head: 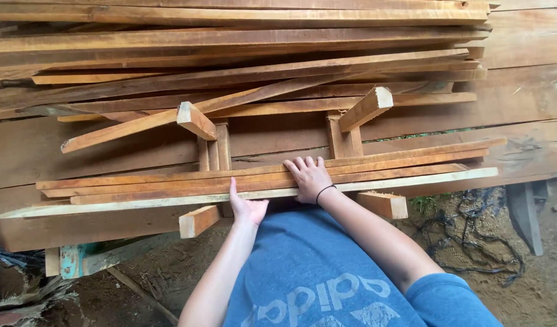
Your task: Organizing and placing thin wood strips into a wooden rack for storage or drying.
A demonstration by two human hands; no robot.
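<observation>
Slats (169, 184) run left-right; right hand (308, 178) flat on top, left hand (247, 209) gripping underneath.

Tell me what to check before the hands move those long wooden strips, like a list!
1. Right hand lies flat on top of the bundle of long reddish-brown wooden strips: ok.
2. Left hand grips the near edge of the pale long wooden strip: ok; fingers underneath are hidden.
3. Strips rest on both short wooden crossbars: ok.
4. Strip ends lined up: not ok; they are staggered at both ends.
5. Larger pile of long brown planks behind is steady: cannot tell; several planks lie crossed and tilted.
6. Ground near the tangled black cord is safe for stepping: cannot tell.
</observation>
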